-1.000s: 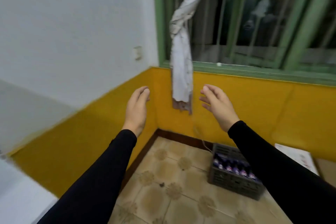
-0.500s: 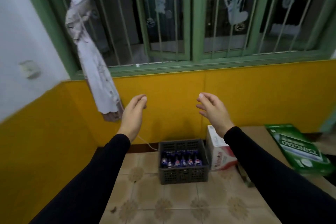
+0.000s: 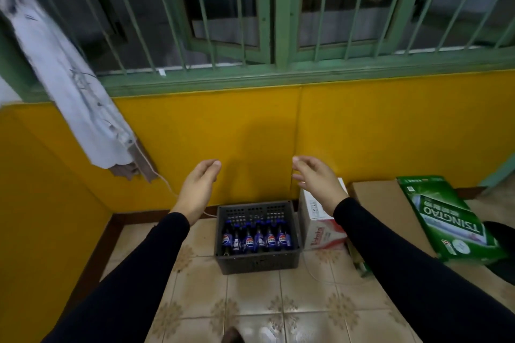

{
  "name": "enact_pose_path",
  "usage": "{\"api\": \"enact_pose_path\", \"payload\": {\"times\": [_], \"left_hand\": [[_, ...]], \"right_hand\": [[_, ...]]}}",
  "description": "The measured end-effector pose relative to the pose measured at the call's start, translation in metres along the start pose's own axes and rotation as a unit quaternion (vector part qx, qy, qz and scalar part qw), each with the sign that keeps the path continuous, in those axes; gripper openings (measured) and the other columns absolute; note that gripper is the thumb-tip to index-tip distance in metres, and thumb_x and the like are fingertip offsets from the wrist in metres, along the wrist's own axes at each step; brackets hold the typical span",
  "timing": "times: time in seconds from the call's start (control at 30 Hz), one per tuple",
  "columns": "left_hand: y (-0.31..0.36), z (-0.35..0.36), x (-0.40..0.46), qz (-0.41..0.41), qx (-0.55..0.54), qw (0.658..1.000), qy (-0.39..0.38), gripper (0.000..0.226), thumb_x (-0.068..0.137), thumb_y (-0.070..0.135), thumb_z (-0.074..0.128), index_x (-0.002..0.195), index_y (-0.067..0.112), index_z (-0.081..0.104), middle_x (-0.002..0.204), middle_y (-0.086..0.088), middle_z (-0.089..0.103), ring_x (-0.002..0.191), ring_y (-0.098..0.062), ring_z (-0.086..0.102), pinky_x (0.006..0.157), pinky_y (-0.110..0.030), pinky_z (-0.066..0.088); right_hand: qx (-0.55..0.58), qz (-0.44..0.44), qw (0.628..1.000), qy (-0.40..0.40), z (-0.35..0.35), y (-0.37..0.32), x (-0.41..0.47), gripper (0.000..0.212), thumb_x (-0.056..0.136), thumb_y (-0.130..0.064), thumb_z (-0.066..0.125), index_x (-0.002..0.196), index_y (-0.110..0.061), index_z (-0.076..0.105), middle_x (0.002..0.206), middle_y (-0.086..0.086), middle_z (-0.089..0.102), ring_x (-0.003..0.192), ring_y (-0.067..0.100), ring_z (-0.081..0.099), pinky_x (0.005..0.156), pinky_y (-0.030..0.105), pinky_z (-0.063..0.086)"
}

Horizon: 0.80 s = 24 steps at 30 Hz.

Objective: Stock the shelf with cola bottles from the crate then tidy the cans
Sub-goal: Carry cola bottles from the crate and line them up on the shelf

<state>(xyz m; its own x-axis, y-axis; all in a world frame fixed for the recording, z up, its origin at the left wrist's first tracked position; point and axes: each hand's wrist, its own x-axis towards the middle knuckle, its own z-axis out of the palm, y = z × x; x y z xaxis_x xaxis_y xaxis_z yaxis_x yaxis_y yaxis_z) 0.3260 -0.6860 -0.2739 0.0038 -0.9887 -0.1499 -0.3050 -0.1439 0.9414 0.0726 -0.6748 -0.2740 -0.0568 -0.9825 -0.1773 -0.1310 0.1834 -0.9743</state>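
A dark grey plastic crate (image 3: 257,260) stands on the tiled floor against the yellow wall. A row of several cola bottles (image 3: 255,239) with blue labels stands upright inside it. My left hand (image 3: 199,189) and my right hand (image 3: 316,178) are stretched out in front of me, above and behind the crate, palms facing each other. Both hands hold nothing and their fingers are loosely apart. No shelf and no cans are in view.
A white and red carton (image 3: 320,220) stands right of the crate. Further right lie a brown cardboard box (image 3: 376,198) and a green Tsingtao box (image 3: 446,217). A pale cloth (image 3: 69,86) hangs at the left from the green barred window (image 3: 267,22).
The view has swung right from the room's corner and tilted down. The crate now sits centred and closer. My hands stay raised and empty, and have spread a little wider.
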Motion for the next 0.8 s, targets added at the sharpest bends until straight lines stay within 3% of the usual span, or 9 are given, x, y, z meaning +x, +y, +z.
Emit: {"api": "enact_pose_path", "payload": {"times": [0.3, 0.47, 0.57, 0.73, 0.8], "left_hand": [[-0.100, 0.018, 0.193, -0.138, 0.052, 0.985, -0.089, 0.060, 0.094, 0.062, 0.044, 0.145, 0.030, 0.037, 0.152, 0.004, 0.040, 0.136, -0.021, 0.042, 0.111, -0.044, 0.033], [-0.179, 0.047, 0.267, -0.204, 0.091, 0.971, -0.090, 0.055, 0.095, 0.057, 0.047, 0.141, 0.027, 0.043, 0.146, 0.003, 0.046, 0.129, -0.022, 0.047, 0.104, -0.040, 0.037], [-0.242, 0.073, 0.304, -0.235, 0.102, 0.963, -0.079, 0.042, 0.096, 0.052, 0.051, 0.128, 0.026, 0.054, 0.136, 0.001, 0.055, 0.118, -0.022, 0.052, 0.098, -0.036, 0.038], [-0.406, 0.139, 0.352, -0.295, 0.140, 0.942, -0.082, 0.052, 0.096, 0.051, 0.049, 0.140, 0.022, 0.044, 0.114, 0.000, 0.059, 0.097, -0.025, 0.056, 0.085, -0.042, 0.043], [-0.466, 0.163, 0.369, -0.311, 0.160, 0.933, -0.089, 0.056, 0.098, 0.050, 0.047, 0.145, 0.020, 0.039, 0.129, -0.005, 0.056, 0.103, -0.028, 0.056, 0.084, -0.039, 0.041]], "right_hand": [[-0.081, 0.137, 0.987, 0.013, 0.038, 0.086, 0.164, 0.045, 0.092, -0.053, 0.054, 0.124, -0.021, 0.055, 0.120, -0.004, 0.061, 0.108, 0.016, 0.062, 0.103, 0.043, 0.047], [-0.129, 0.206, 0.970, 0.000, 0.051, 0.163, 0.244, 0.042, 0.092, -0.056, 0.053, 0.117, -0.023, 0.060, 0.115, -0.001, 0.065, 0.106, 0.018, 0.061, 0.093, 0.036, 0.048], [-0.172, 0.235, 0.957, -0.008, 0.054, 0.232, 0.290, 0.042, 0.092, -0.055, 0.053, 0.116, -0.022, 0.061, 0.110, -0.001, 0.067, 0.105, 0.018, 0.061, 0.092, 0.035, 0.047], [-0.213, 0.279, 0.935, -0.056, 0.070, 0.405, 0.369, 0.049, 0.094, -0.053, 0.050, 0.128, -0.018, 0.052, 0.118, 0.003, 0.063, 0.098, 0.019, 0.058, 0.089, 0.035, 0.046], [-0.231, 0.288, 0.927, -0.067, 0.078, 0.470, 0.392, 0.050, 0.096, -0.049, 0.049, 0.133, -0.015, 0.048, 0.122, 0.009, 0.063, 0.098, 0.022, 0.057, 0.088, 0.033, 0.044]]}}
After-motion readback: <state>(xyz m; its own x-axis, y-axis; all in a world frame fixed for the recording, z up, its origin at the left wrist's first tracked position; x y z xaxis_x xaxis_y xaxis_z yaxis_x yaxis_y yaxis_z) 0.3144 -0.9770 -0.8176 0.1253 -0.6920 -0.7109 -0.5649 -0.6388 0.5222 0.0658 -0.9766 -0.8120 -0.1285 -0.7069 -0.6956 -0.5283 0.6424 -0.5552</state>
